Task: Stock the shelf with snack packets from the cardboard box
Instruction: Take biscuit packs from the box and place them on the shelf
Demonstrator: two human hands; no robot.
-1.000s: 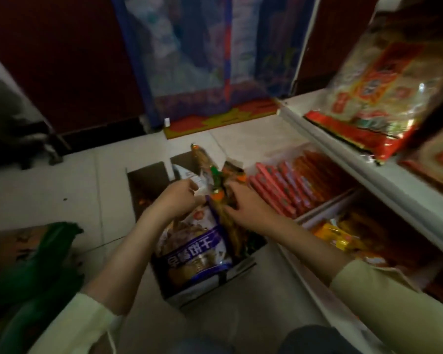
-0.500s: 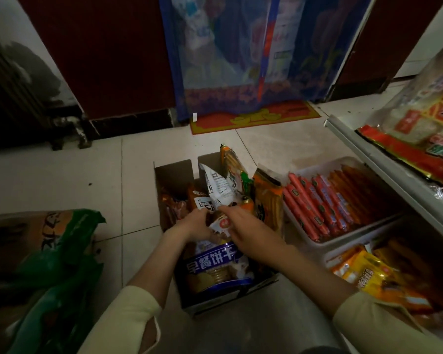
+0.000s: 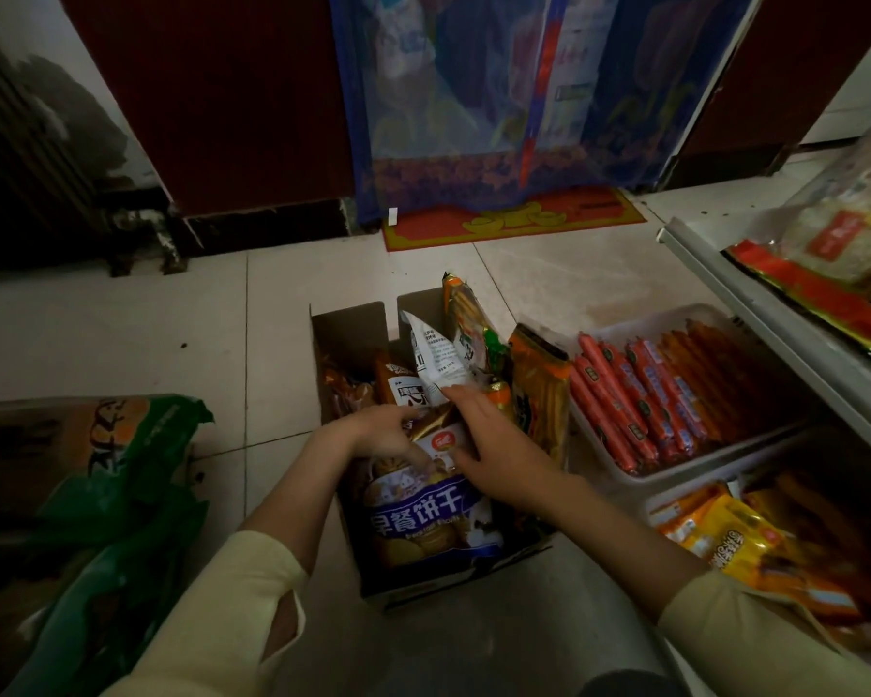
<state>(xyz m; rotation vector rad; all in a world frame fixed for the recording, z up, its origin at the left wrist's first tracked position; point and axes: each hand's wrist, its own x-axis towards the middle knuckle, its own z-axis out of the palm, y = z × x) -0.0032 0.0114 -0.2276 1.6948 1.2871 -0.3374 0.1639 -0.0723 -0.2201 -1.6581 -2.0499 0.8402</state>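
I'm at the picking step: my left hand (image 3: 383, 435) and right hand (image 3: 494, 445) both rest with loose, uncurled fingers on the glossy blue-and-white biscuit packet (image 3: 423, 505) lying in the open brown cardboard box (image 3: 353, 334) on the floor. Next I'd close on it and carry it toward the white metal shelf (image 3: 755, 304) at two o'clock.

A small shop is shown: white shelf (image 3: 755, 314) at right, trays of sausages (image 3: 649, 394), an opened cardboard box (image 3: 353, 334) on tiled floor.
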